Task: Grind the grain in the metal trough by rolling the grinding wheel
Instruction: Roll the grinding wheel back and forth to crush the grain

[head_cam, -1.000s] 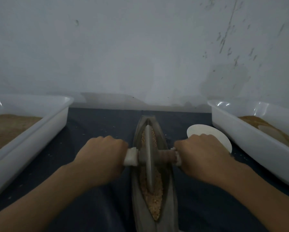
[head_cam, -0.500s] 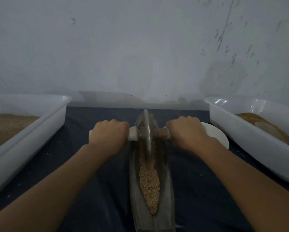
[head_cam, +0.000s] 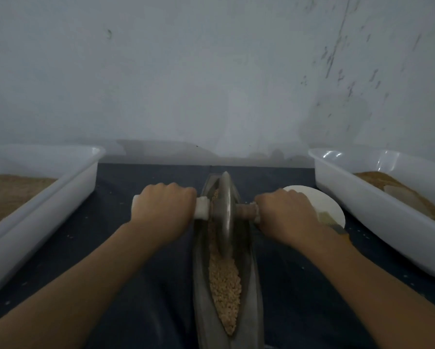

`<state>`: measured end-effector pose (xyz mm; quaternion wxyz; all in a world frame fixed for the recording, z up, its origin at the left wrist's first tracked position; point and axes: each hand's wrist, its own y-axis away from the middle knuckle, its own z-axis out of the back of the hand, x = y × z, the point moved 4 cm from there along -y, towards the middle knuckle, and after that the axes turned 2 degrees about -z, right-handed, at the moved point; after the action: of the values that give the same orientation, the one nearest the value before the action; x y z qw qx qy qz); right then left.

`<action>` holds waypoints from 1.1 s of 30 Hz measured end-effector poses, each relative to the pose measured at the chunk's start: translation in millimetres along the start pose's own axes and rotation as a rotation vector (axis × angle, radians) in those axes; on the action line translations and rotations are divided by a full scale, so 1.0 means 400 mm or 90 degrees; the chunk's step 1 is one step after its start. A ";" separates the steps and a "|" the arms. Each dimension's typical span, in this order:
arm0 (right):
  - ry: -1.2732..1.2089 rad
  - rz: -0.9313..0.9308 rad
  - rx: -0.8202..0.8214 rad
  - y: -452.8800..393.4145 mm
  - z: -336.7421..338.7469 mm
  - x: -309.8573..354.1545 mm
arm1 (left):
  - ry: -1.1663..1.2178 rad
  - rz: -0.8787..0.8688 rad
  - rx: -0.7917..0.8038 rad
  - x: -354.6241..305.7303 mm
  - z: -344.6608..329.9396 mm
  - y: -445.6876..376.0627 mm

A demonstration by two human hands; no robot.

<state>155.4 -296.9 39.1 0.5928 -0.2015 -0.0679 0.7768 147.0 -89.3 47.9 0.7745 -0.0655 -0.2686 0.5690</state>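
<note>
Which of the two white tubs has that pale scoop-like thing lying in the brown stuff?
The white tub on the right. A pale piece lies in its brown contents, while the left tub shows only an even brown fill.

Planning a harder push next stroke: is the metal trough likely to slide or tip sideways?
The metal trough looks long, narrow and boat-shaped, so it may rock sideways. It sits on dark cloth, which probably limits sliding. Both hands, left hand and right hand, press evenly, likely steadying it.
</note>
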 end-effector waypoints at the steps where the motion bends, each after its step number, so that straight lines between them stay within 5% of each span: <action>1: 0.002 -0.009 -0.008 -0.020 -0.006 -0.003 | 0.004 0.006 0.001 0.003 -0.007 -0.021; 12: 0.043 0.137 -0.047 0.148 0.122 0.048 | 0.085 -0.021 0.080 0.009 0.025 0.184; 15: 0.031 0.103 0.027 0.136 0.115 0.050 | 0.078 0.008 0.097 0.009 0.028 0.184; 22: 0.053 0.000 0.004 -0.034 0.028 0.015 | 0.044 0.050 0.019 0.009 -0.021 0.008; 33: 0.004 0.093 -0.062 0.189 0.073 0.030 | 0.034 -0.113 -0.008 -0.018 0.083 0.172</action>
<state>73.7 -303.4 36.8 0.5240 -0.2365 -0.0888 0.8134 70.9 -78.9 45.6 0.8283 -0.0618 -0.2560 0.4945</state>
